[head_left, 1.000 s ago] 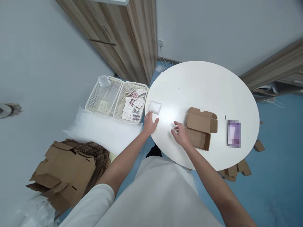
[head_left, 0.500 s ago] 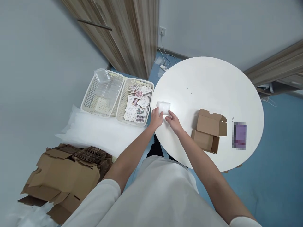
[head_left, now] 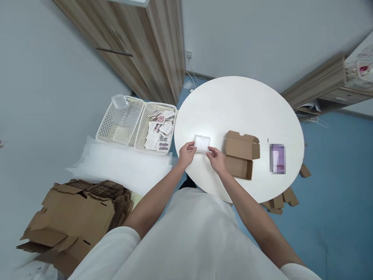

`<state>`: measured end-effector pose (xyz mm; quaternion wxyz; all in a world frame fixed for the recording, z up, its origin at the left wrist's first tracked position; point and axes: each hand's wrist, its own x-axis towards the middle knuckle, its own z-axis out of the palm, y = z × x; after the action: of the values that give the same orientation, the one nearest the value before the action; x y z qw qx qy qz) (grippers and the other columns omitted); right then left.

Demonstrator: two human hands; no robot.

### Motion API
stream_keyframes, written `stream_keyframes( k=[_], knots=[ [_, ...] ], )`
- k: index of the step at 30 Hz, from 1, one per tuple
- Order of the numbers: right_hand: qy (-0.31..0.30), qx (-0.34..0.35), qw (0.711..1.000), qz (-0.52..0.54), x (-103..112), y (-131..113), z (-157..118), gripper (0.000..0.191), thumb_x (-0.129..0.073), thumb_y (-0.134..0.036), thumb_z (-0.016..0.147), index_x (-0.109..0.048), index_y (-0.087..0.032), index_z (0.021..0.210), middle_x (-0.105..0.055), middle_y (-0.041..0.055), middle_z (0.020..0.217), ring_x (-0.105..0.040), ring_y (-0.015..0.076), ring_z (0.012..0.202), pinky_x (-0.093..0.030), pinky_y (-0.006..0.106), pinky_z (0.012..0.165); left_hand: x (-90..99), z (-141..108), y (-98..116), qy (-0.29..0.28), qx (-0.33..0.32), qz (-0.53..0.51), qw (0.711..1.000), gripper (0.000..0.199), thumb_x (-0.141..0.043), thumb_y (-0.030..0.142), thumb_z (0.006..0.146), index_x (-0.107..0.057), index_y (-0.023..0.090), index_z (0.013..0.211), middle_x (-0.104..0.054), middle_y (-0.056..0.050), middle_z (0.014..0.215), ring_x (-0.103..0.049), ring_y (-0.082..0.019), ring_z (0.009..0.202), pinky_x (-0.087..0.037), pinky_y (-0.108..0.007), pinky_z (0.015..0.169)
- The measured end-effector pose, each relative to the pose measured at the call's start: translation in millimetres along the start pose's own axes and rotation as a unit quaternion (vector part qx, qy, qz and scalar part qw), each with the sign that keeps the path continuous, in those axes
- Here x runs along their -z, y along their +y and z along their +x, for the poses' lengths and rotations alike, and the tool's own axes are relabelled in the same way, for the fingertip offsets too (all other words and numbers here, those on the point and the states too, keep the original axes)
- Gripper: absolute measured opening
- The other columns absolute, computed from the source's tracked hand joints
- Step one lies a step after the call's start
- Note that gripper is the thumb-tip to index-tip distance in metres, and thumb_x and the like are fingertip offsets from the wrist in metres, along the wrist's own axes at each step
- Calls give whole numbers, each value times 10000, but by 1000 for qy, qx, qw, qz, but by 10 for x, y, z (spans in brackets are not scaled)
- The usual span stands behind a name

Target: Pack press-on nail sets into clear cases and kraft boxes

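Note:
A small white wrapped packet [head_left: 202, 143] is held between my two hands at the near left part of the round white table [head_left: 233, 101]. My left hand [head_left: 187, 154] pinches its left edge, and my right hand [head_left: 216, 158] grips its lower right corner. Just right of my right hand lies an open brown cardboard box [head_left: 240, 149], its lid folded back. What the packet contains cannot be made out.
Left of the table are a basket of clear plastic cases [head_left: 119, 120] and a basket of printed cards [head_left: 157, 130]. White sheets [head_left: 125, 161] and flattened cardboard boxes [head_left: 72, 217] lie nearer. A blurred purple item [head_left: 278, 158] rests on the table's right.
The view has turned to the right. My hands have shifted to the packet's two sides, and my left hand has moved outward to its left edge.

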<state>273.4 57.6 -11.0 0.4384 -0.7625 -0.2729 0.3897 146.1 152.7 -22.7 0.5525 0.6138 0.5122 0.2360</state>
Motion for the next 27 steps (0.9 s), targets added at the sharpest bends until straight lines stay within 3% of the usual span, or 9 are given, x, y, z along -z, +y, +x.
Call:
stream_keyframes(
  k=[8, 13, 18, 21, 27],
  knots=[
    [85, 63, 994, -38, 959, 222, -479, 328, -490, -373, 741, -623, -203, 988, -639, 61, 995, -581, 192, 876, -461, 365, 810, -723, -461, 353, -80, -60, 16, 995, 318, -554, 244, 742, -570, 180, 1052, -610, -60, 1045, -595, -132, 800, -506, -287, 741],
    [107, 76, 989, -61, 1341, 550, -597, 310, -471, -369, 753, -624, -196, 960, -642, 66, 976, -587, 189, 840, -462, 352, 778, -1163, -670, 391, -120, -42, 59, 990, 315, -533, 233, 758, -567, 188, 1068, -619, -48, 1030, -606, -137, 800, -502, -290, 763],
    [84, 76, 986, -123, 1485, 827, -592, 291, -443, -341, 765, -609, -202, 959, -646, 53, 943, -586, 184, 807, -453, 345, 759, -1388, -795, 351, -137, -27, 130, 982, 316, -515, 214, 760, -569, 193, 1071, -609, -51, 1026, -612, -149, 808, -487, -289, 780],
    [62, 86, 978, -181, 1492, 907, -579, 287, -427, -322, 779, -592, -211, 985, -644, 51, 937, -573, 196, 824, -431, 354, 754, -1419, -825, 331, -150, -40, 174, 972, 278, -506, 192, 743, -595, 184, 1006, -569, -57, 1054, -616, -133, 745, -478, -288, 772],
    [21, 88, 941, -327, 1472, 911, -592, 269, -428, -324, 807, -572, -223, 1010, -647, 56, 882, -542, 222, 870, -332, 382, 800, -1428, -833, 304, -175, -52, 243, 953, 131, -517, 199, 720, -612, 189, 810, -598, -14, 838, -590, -153, 737, -459, -291, 723]
  ],
)
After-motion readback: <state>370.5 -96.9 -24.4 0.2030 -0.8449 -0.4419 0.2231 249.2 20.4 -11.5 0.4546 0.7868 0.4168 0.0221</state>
